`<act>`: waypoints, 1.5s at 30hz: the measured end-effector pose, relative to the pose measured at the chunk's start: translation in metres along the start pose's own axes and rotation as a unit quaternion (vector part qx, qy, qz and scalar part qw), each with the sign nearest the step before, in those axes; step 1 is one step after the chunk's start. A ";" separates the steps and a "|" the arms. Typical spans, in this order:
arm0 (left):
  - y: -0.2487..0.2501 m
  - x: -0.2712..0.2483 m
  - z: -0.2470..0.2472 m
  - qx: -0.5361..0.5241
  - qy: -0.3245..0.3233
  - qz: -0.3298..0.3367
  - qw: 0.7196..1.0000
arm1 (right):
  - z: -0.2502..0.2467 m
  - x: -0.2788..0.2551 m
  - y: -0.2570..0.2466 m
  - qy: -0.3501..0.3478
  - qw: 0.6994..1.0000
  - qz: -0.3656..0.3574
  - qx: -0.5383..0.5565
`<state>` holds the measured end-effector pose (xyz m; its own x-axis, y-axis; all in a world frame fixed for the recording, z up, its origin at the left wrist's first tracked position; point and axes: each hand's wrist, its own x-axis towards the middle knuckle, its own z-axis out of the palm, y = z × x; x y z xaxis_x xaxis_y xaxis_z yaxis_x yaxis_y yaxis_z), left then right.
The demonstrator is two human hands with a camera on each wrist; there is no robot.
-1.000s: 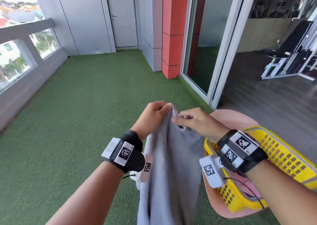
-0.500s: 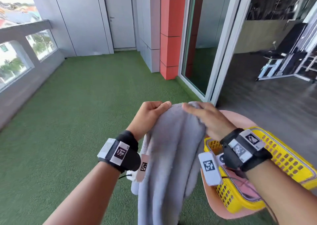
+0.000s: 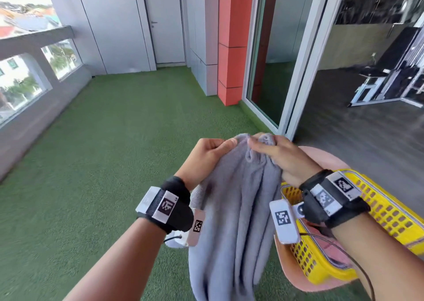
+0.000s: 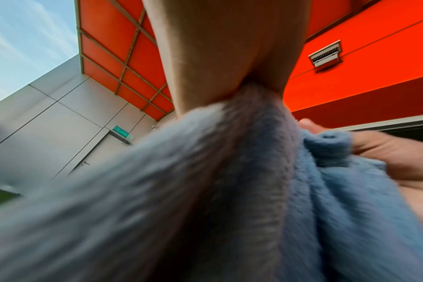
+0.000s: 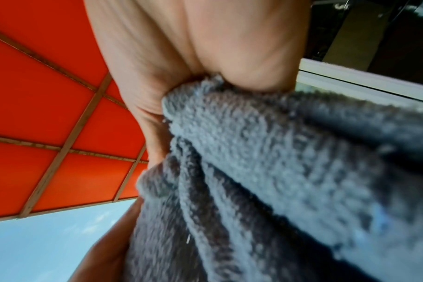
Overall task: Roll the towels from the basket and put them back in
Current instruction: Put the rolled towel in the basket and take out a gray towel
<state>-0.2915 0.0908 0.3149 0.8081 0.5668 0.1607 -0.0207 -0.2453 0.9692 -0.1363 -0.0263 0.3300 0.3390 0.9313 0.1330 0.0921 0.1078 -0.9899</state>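
Observation:
A grey-blue towel (image 3: 236, 220) hangs in the air in front of me, bunched at its top edge. My left hand (image 3: 206, 156) pinches the top edge on the left. My right hand (image 3: 275, 156) grips a gathered fold of the same edge on the right, close beside the left. The left wrist view shows the towel (image 4: 205, 190) pinched under my left hand (image 4: 220, 57), with fingers of my right hand (image 4: 399, 152) beyond it. In the right wrist view the towel (image 5: 278, 171) bulges out of my closed right hand (image 5: 193, 57). A yellow perforated basket (image 3: 378, 213) sits low at the right.
The basket rests on a round pink stool (image 3: 321, 156) under my right forearm. Green artificial turf (image 3: 114, 151) covers the balcony floor. A grey parapet wall (image 3: 34, 94) runs along the left, and a sliding glass door frame (image 3: 298, 71) stands behind the stool.
My two hands have drawn closer together along the towel's top edge, and my right hand has gathered more cloth into a bunched fold. The towel still hangs between them.

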 end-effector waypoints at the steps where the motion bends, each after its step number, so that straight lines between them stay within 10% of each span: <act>1: -0.002 -0.002 0.000 0.008 -0.002 -0.002 1.000 | -0.007 0.005 0.000 0.051 0.999 -0.003 0.019; 5: -0.001 -0.005 -0.002 0.023 0.009 0.003 1.000 | -0.026 0.007 -0.003 0.204 0.972 -0.006 0.119; 10: 0.015 0.008 0.018 0.038 -0.036 0.027 0.998 | 0.002 -0.021 0.023 -0.036 0.995 0.061 -0.070; 20: 0.016 0.022 0.055 0.033 -0.083 0.018 0.996 | -0.102 -0.068 -0.006 0.182 0.982 -0.011 0.046; 25: 0.041 0.040 0.142 0.050 -0.146 0.075 0.985 | -0.104 -0.099 0.008 0.086 0.996 0.019 -0.007; 33: 0.063 0.052 0.279 0.043 -0.220 0.042 0.974 | -0.258 -0.195 -0.015 0.243 0.970 -0.014 -0.017; 45: 0.058 0.048 0.447 0.162 -0.108 0.009 0.981 | -0.426 -0.271 -0.011 0.275 0.929 0.071 -0.238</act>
<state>0.0087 -0.2474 0.2950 0.9159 0.3885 0.1011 0.1226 -0.5105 0.8511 0.1697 -0.4286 0.3258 0.7948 0.5911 0.1373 0.3688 -0.2909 -0.8828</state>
